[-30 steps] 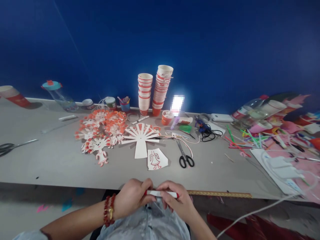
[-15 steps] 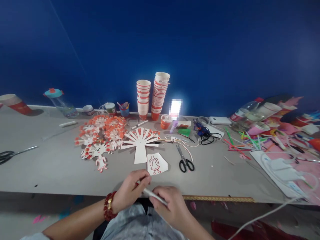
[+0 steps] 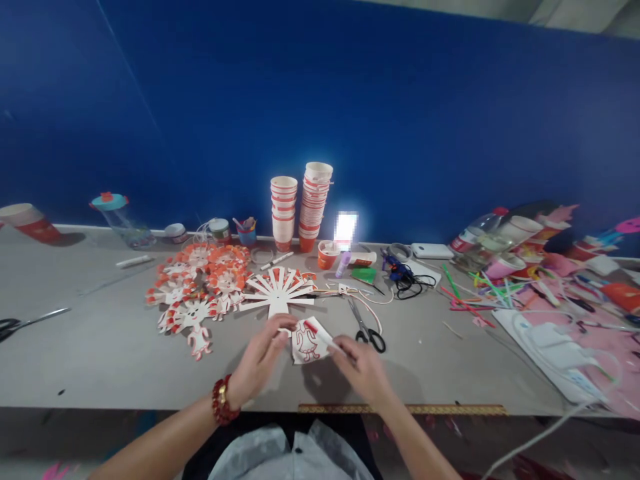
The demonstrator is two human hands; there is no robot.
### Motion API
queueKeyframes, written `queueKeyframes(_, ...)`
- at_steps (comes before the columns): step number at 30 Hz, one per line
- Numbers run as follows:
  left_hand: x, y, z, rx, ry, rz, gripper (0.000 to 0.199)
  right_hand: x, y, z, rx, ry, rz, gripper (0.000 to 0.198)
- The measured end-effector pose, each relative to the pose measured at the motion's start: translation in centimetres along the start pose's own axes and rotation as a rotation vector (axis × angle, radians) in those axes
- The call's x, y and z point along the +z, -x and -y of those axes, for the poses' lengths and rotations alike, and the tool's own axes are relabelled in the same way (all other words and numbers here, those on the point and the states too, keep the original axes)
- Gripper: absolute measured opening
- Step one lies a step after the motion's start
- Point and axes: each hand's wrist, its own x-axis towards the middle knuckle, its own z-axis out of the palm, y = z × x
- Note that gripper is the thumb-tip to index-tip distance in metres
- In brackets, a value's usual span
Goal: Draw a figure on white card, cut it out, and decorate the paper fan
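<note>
A white cut piece of paper bears a red-outlined figure in a dress. My right hand is closed around a white marker, whose red end points up and left over the drawing. My left hand is at the paper's left edge, thumb and fingers apart. Its fingertips cover part of the stem of a white fan-shaped cutout; whether they touch the paper is hard to see. Farther left lies a pile of orange and white paper dolls. Black-handled scissors rest right of the paper.
Two stacks of paper cups stand by the blue wall, with a glowing, blurred screen beside them. Coloured craft scraps and a white power strip crowd the right. Another pair of scissors lies far left.
Both hands have moved forward from the table's edge to the paper and drawn apart. The marker, held between both hands before, is now in my right hand. The view has tilted up slightly.
</note>
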Motion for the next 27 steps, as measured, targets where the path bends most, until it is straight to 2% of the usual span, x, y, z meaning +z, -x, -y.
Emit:
queueKeyframes(1,-0.3,-0.2,0.7,-0.060,-0.086,-0.068,0.032,-0.6,-1.0,-1.1,0.025,0.118,-0.087,0.031)
queueKeyframes(2,-0.5,-0.3,1.4,-0.104,-0.179,-0.071,0.029,-1.2,-1.9,-2.1,0.022,0.225,-0.159,0.029)
queueKeyframes(5,-0.5,0.2,3.0,-0.208,-0.333,0.082,0.025,-2.0,-4.1,-3.5,-0.072,0.400,-0.287,0.023)
queueKeyframes(7,0.0,0.7,3.4,-0.226,-0.340,0.123,0.023,-1.7,-4.5,-3.2,-0.112,0.469,-0.326,0.025)
queueKeyframes(9,0.5,1.0,3.4,-0.222,-0.345,0.119,0.020,-0.9,-4.1,-2.6,-0.114,0.500,-0.277,0.022)
queueKeyframes(11,0.9,1.1,3.3,-0.218,-0.356,0.101,0.017,0.2,-3.3,-2.2,-0.096,0.513,-0.168,0.020)
queueKeyframes(13,1.3,1.0,3.4,-0.220,-0.350,0.093,0.016,1.1,-2.6,-2.1,-0.075,0.498,-0.125,0.020)
queueKeyframes(16,2.2,0.9,3.8,-0.233,-0.220,0.068,0.019,2.0,-1.8,-2.1,-0.059,0.420,-0.181,0.025)
queueKeyframes(22,3.8,0.8,4.2,-0.340,0.261,-0.031,0.052,3.1,-0.7,-1.0,0.059,0.053,-0.334,0.029)
queueKeyframes(25,4.0,0.9,3.8,-0.376,0.276,-0.004,0.046,3.2,-0.2,-0.5,0.068,-0.052,-0.322,0.032)
queueKeyframes(27,4.1,0.9,3.7,-0.399,0.262,0.010,0.040,2.3,0.2,-0.8,0.040,-0.056,-0.287,0.032)
